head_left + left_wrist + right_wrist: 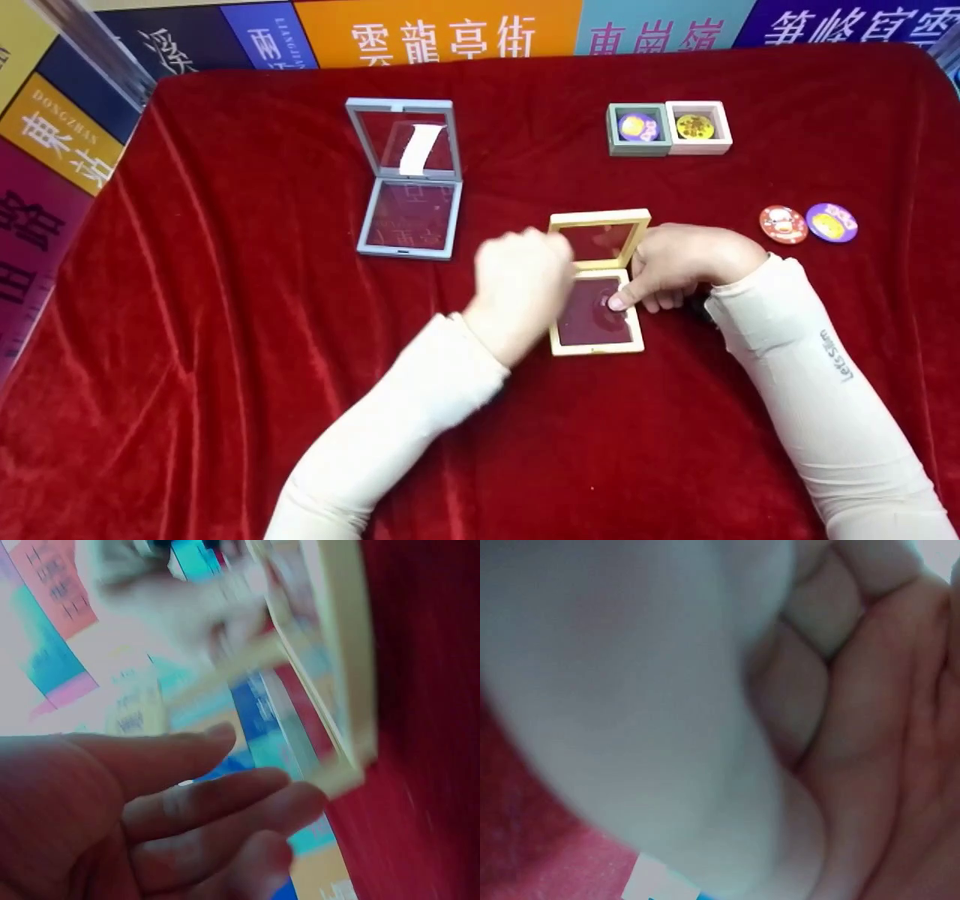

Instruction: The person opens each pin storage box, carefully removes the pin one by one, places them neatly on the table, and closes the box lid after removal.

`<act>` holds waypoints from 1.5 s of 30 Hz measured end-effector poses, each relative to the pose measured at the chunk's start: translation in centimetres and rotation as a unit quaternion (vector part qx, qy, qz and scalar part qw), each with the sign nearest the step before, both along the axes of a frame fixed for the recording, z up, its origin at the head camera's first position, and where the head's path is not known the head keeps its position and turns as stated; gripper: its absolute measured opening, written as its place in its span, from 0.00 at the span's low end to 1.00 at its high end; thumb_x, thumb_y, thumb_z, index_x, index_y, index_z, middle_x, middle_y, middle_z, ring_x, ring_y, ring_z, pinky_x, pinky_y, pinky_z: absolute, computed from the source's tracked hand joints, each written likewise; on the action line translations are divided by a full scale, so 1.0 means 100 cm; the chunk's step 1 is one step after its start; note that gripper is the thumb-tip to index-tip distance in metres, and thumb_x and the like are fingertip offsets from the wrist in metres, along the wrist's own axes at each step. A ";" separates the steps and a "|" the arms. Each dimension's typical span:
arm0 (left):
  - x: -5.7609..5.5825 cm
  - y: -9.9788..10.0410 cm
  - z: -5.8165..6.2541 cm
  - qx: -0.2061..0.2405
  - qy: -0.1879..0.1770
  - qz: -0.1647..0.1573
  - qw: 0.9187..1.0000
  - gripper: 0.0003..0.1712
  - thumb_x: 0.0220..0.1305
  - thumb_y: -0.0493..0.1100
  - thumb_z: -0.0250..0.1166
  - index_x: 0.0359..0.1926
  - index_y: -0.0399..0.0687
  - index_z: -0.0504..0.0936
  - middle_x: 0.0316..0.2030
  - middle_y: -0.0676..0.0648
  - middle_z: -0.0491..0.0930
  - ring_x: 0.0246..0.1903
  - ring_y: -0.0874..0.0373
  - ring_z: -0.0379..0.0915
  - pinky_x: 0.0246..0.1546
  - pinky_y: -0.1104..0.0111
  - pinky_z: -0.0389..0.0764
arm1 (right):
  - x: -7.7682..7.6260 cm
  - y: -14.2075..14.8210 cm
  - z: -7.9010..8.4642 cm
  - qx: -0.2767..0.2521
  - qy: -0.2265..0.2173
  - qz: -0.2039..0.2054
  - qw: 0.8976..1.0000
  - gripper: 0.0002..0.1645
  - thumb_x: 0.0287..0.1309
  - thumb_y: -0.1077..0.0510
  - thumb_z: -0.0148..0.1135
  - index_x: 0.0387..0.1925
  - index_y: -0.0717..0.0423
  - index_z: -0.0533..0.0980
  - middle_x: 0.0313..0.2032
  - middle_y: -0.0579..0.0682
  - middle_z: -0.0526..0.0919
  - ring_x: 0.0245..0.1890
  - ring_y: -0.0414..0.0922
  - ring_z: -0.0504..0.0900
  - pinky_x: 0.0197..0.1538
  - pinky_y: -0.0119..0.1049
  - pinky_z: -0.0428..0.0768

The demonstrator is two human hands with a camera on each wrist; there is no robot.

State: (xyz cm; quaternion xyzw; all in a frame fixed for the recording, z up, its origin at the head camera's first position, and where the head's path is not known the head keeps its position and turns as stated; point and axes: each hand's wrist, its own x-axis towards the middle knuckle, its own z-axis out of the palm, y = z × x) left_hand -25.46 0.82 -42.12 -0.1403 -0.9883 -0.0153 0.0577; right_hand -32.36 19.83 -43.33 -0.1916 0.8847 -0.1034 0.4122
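Observation:
A cream floating display case [596, 349] with clear film panels stands opened on the red cloth, its lid raised. My right hand [694, 259] holds the right edge of this case, thumb lying over the rim onto the lower film and the other fingers curled outside. Beside the thumb tip, the film shows a rounded, dent-like shape. My left hand [521, 289], blurred, is over the left side of the case. In the left wrist view, the left fingers [217, 817] are loosely bent with nothing between them, near the raised lid. The right wrist view shows mostly close, blurred fingers.
A blue-grey display case [409, 253] lies opened at left, a white strip [421, 148] on its lid. Behind stand a green box [637, 150] and a pink box [701, 148], each with a round badge. A red badge [784, 224] and a purple badge [832, 223] lie at right.

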 end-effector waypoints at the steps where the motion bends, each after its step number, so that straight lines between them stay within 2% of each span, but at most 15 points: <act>1: 0.005 0.003 -0.001 -0.006 0.005 -0.019 1.000 0.14 0.58 0.56 0.62 0.26 0.56 0.85 0.23 0.52 0.84 0.23 0.54 0.81 0.19 0.61 0.78 | 0.000 0.000 0.000 0.001 0.001 0.001 1.000 0.31 0.48 0.35 0.65 0.14 0.59 0.81 0.08 0.42 0.76 0.12 0.37 0.75 0.19 0.33 0.73; 4: 0.019 0.012 -0.004 -0.018 -0.001 -0.088 0.996 0.14 0.55 0.60 0.64 0.27 0.58 0.85 0.23 0.54 0.83 0.23 0.56 0.80 0.19 0.61 0.78 | 0.000 -0.001 -0.001 0.003 0.002 0.005 1.000 0.29 0.49 0.38 0.65 0.14 0.59 0.81 0.08 0.41 0.76 0.12 0.37 0.75 0.19 0.32 0.73; 7: 0.029 0.018 -0.009 -0.044 -0.012 -0.140 0.989 0.17 0.49 0.64 0.68 0.32 0.61 0.86 0.27 0.55 0.84 0.27 0.56 0.81 0.21 0.61 0.79 | 0.000 -0.003 -0.003 -0.003 -0.001 0.012 1.000 0.27 0.50 0.39 0.64 0.15 0.59 0.81 0.09 0.42 0.76 0.12 0.37 0.76 0.19 0.32 0.74; 10: 0.035 0.023 -0.014 -0.086 -0.025 -0.170 0.981 0.19 0.46 0.64 0.69 0.37 0.62 0.85 0.31 0.55 0.84 0.31 0.58 0.80 0.23 0.63 0.80 | 0.000 -0.002 -0.004 -0.004 -0.003 0.007 1.000 0.27 0.51 0.39 0.64 0.15 0.59 0.81 0.09 0.41 0.76 0.12 0.37 0.76 0.19 0.32 0.74; 13: 0.036 0.026 -0.018 -0.110 -0.025 -0.183 0.977 0.21 0.46 0.62 0.70 0.41 0.63 0.84 0.33 0.55 0.83 0.34 0.59 0.79 0.24 0.65 0.81 | -0.001 0.000 -0.003 -0.002 -0.003 0.002 1.000 0.28 0.51 0.38 0.64 0.15 0.58 0.81 0.09 0.41 0.76 0.12 0.37 0.76 0.19 0.32 0.74; 18: 0.030 0.025 -0.017 -0.099 -0.043 -0.177 0.978 0.18 0.47 0.58 0.71 0.42 0.64 0.83 0.32 0.57 0.85 0.32 0.58 0.81 0.25 0.63 0.81 | -0.002 0.001 -0.002 -0.003 -0.010 -0.005 1.000 0.31 0.49 0.33 0.64 0.17 0.58 0.81 0.10 0.42 0.78 0.13 0.37 0.77 0.20 0.33 0.75; 21: 0.026 0.021 -0.016 -0.081 -0.028 -0.163 0.983 0.09 0.51 0.51 0.69 0.36 0.64 0.84 0.29 0.56 0.85 0.29 0.57 0.81 0.23 0.63 0.81 | -0.003 0.002 -0.002 -0.009 -0.017 -0.018 1.000 0.31 0.46 0.33 0.67 0.17 0.58 0.81 0.10 0.42 0.78 0.13 0.38 0.78 0.20 0.33 0.75; 25: 0.013 0.011 -0.018 -0.069 -0.018 -0.136 0.988 0.04 0.51 0.47 0.68 0.31 0.60 0.85 0.29 0.55 0.85 0.30 0.55 0.82 0.25 0.62 0.81 | -0.002 0.003 -0.004 -0.019 -0.021 -0.033 0.999 0.30 0.44 0.35 0.69 0.16 0.59 0.81 0.10 0.42 0.78 0.12 0.38 0.78 0.19 0.33 0.75; 30: -0.006 -0.002 -0.014 -0.066 -0.084 -0.122 0.987 0.10 0.50 0.51 0.71 0.35 0.57 0.85 0.36 0.53 0.86 0.38 0.53 0.82 0.33 0.58 0.82 | -0.003 0.002 -0.004 -0.016 -0.017 -0.029 0.999 0.30 0.44 0.34 0.69 0.16 0.58 0.81 0.10 0.42 0.78 0.13 0.39 0.78 0.20 0.34 0.75; 33: -0.014 -0.008 -0.012 -0.064 -0.107 -0.115 0.985 0.13 0.52 0.51 0.70 0.38 0.55 0.84 0.39 0.51 0.85 0.41 0.50 0.82 0.35 0.56 0.82 | -0.003 0.001 -0.004 -0.010 -0.017 -0.034 0.999 0.29 0.44 0.35 0.69 0.16 0.57 0.81 0.10 0.42 0.78 0.13 0.39 0.78 0.20 0.33 0.75; 39: -0.024 -0.017 -0.013 -0.066 -0.126 -0.089 0.986 0.19 0.51 0.53 0.71 0.43 0.51 0.81 0.42 0.45 0.84 0.43 0.47 0.81 0.38 0.54 0.81 | -0.002 0.000 -0.004 -0.008 -0.018 -0.040 0.999 0.29 0.44 0.35 0.69 0.15 0.57 0.80 0.09 0.42 0.78 0.12 0.38 0.78 0.20 0.33 0.75; 45: -0.031 -0.024 -0.013 -0.058 -0.130 -0.082 0.986 0.16 0.51 0.52 0.71 0.41 0.52 0.83 0.41 0.46 0.85 0.43 0.49 0.81 0.37 0.54 0.81 | -0.003 0.001 -0.004 -0.014 -0.021 -0.034 0.999 0.29 0.45 0.36 0.69 0.16 0.58 0.80 0.09 0.42 0.78 0.12 0.39 0.78 0.20 0.34 0.75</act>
